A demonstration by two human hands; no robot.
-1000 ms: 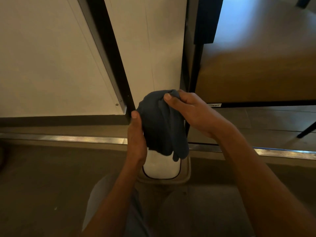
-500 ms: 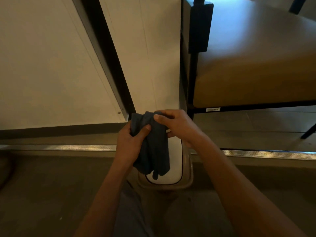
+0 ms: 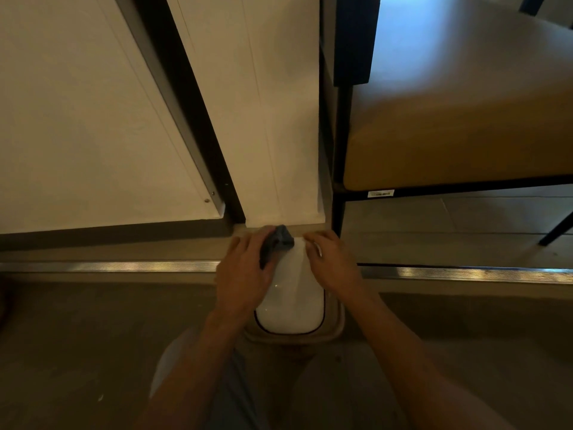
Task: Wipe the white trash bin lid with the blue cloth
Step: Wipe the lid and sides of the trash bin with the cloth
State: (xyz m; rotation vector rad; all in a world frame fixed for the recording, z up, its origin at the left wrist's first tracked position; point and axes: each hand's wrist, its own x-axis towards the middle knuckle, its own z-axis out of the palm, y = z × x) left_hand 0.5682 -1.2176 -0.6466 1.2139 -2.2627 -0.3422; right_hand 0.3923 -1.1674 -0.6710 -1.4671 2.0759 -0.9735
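Head view. The white trash bin lid (image 3: 290, 301) sits low in the middle of the picture, at about 6 o'clock from the white wall panel (image 3: 280, 119) behind it, set in the bin's tan rim (image 3: 336, 318) on the floor (image 3: 77, 336). The bin stands tucked against the panel's foot, so only its front and sides can be reached from where the person crouches.

The left hand (image 3: 245, 274) lies over the lid's far left part, at about 11 o'clock of the lid. Its fingers (image 3: 240, 243) are curled around the blue cloth (image 3: 277, 243), which is bunched into a thick wad; one dark corner pokes out at 1 o'clock of the hand, at the lid's back edge. Bunching it likely gives a firm pad to press with. Whether the cloth already bears on the plastic I cannot tell, since the hand hides the underside.

The right hand (image 3: 330, 262) is at the lid's far right edge, at about 1 o'clock of the lid. Its fingers look loosely bent and blurred, grasping nothing; whether they touch the lid I cannot tell. Its place suggests it is there to steady the bin against the push of wiping.

At 2 o'clock of the bin stands a chair (image 3: 449, 125) with a tan seat and black frame, and a metal floor strip (image 3: 124, 266) runs across from 9 to 3 o'clock.

By my reading the wipe is just beginning at the back edge, with most of the lid's glossy front not yet covered.
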